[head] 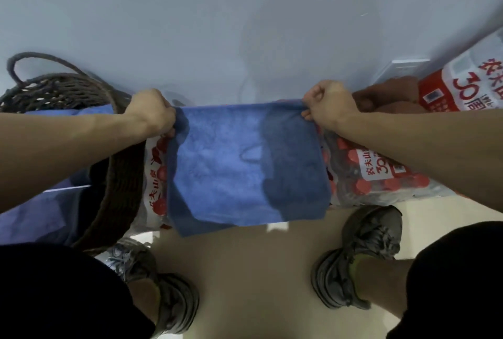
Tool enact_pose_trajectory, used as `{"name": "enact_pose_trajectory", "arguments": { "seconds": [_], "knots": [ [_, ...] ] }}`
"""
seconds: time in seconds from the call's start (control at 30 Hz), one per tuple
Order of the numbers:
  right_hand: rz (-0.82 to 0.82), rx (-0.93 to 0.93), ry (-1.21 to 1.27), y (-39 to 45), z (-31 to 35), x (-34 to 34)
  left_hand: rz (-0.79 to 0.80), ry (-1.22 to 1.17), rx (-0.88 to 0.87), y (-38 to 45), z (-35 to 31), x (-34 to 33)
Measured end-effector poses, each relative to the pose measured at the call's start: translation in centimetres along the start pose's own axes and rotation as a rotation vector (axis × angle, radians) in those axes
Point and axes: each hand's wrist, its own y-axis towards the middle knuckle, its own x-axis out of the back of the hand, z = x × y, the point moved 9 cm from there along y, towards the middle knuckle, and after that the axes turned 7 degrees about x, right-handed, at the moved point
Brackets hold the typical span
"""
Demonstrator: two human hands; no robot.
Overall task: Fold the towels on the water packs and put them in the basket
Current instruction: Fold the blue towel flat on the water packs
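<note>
Over the water packs (pixel 381 175) a blue towel (pixel 239 164) is spread flat, its near edge hanging past the packs toward the person's shoes (pixel 362 254). At the towel's far left corner the left hand (pixel 151 115) has its fingers curled tight round the cloth; at the far right corner the right hand (pixel 326 107) pinches the edge between thumb and bent fingers. Both hands sit at the far edge, so the towel lies between them and stretches back toward the person. Left of the towel, touching the packs, stands a dark woven basket (pixel 119 175) with blue cloth inside it. Right of the towel, beyond the right hand, a brown towel (pixel 386 96) is bunched on the packs beside another red-and-white pack (pixel 468 80).
</note>
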Motion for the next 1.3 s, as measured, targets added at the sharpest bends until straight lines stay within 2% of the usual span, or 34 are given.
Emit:
{"name": "enact_pose_trajectory", "arguments": {
  "seconds": [0.1,0.2,0.27,0.37,0.43,0.57,0.67,0.73,0.8,0.87,1.0,1.13,1.3],
  "knots": [
    [0.000,0.100,-0.121,0.3,1.2,0.1,-0.095,-0.112,0.042,0.0,0.3,0.4],
    [0.053,0.182,-0.226,-0.1,2.1,-0.2,-0.047,-0.175,0.058,-0.8,0.1,-0.7],
    [0.033,0.271,-0.236,-1.2,3.2,0.0,-0.049,-0.117,-0.056,-2.2,-0.7,-0.7],
    [0.035,0.394,-0.233,-3.2,4.3,0.2,-0.089,0.095,-0.361,-5.3,-2.5,-0.6],
    [0.124,0.429,-0.277,-4.7,4.6,-0.6,-0.043,0.204,-0.490,-7.6,-2.8,-1.1],
    [0.397,0.292,-0.238,-8.0,2.2,-2.8,0.110,0.424,-0.709,-12.5,-2.9,-3.2],
    [0.559,0.485,-0.499,-10.6,1.1,-3.8,0.197,0.546,-0.818,-15.3,-2.3,-5.3],
    [0.629,0.533,-0.579,-11.9,-0.3,-3.8,0.099,0.655,-0.813,-15.8,-2.0,-6.4],
    [0.636,0.516,-0.600,-12.6,-2.1,-3.1,-0.022,0.780,-0.730,-15.6,-1.4,-7.3],
    [0.613,0.511,-0.619,-13.1,-3.6,-2.2,-0.045,0.760,-0.645,-15.5,-0.3,-7.9],
    [0.511,0.509,-0.648,-12.7,-4.5,-0.4,-0.020,0.670,-0.650,-15.7,1.1,-7.9],
    [0.457,0.465,-0.623,-12.9,-3.8,0.1,-0.082,0.797,-0.657,-16.7,0.1,-8.6],
    [0.433,0.204,-0.479,-13.3,-5.2,0.0,0.046,0.375,-0.846,-19.6,-8.1,-10.5]
  ]
}}
